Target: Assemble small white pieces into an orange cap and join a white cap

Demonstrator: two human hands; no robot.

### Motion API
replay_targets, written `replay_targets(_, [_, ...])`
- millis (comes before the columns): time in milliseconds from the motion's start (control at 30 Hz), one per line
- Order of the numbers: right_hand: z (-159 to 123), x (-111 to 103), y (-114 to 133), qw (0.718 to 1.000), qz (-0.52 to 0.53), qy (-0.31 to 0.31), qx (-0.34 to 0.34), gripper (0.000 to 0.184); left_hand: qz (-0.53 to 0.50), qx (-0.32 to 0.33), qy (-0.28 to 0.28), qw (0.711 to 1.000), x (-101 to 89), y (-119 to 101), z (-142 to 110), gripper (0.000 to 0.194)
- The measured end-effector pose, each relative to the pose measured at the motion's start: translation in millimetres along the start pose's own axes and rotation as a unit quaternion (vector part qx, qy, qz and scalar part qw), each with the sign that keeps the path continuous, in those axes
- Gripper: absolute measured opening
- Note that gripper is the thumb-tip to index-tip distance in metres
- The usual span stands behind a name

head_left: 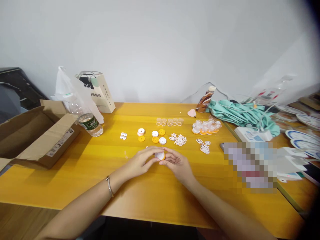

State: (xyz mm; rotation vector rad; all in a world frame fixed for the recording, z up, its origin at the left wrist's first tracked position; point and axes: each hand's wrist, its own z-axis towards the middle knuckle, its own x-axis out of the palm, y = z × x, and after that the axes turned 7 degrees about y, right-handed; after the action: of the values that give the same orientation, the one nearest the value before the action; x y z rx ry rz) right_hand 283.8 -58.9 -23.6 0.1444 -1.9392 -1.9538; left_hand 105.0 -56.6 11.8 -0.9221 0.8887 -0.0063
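In the head view, a small white and orange disc (160, 155) is pinched between the fingertips of the left hand (142, 162) and the right hand (176, 163), low over the table (155, 193). Just beyond the hands, loose white and yellow discs (155, 136) are laid out, with white gears (178, 139) beyond the right hand. A bottle (87, 120) and a box (37, 133) are seen well off past the left hand.

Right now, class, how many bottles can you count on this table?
2. A clear plastic water bottle lies tilted at the left beside the cardboard box; a brown drink bottle leans at the back right by the green cloth. Clutter may hide others.
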Motion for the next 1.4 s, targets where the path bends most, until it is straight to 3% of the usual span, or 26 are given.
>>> replay_targets(567, [0.8,-1.3,-4.6,1.000,0.013,0.006,0.019,0.031,0.058,-0.013,0.041,0.997,-0.6,5.6,-3.8,0.035])
replay_targets(700, [5.7,-4.4,-9.8,0.998,0.028,0.033,0.051,0.029,0.081,-0.013,0.048,0.995,0.3,7.8,-4.1,0.035])
replay_targets(867, [6.9,-4.5,-9.6,0.995,0.037,0.017,0.088,0.028,0.058,0.003,0.032,0.998,4.1,11.0,-2.3,0.025])
replay_targets(1033, [6.6,-6.3,-13.2,0.996,0.015,0.028,0.088,0.031,0.038,-0.026,-0.001,0.999,8.1,16.2,-1.2,0.017])
replay_targets(1267, [8.1,-8.0,-16.5,0.993,-0.041,0.073,0.082,0.032,0.115,-0.025,0.018,0.993,13.6,16.3,-1.6,0.015])
replay_targets(1400, [7.8,-6.4,-17.3,0.989,-0.118,0.084,0.040,0.027,0.151,-0.022,0.023,0.988,16.0,16.9,-3.5,0.015])
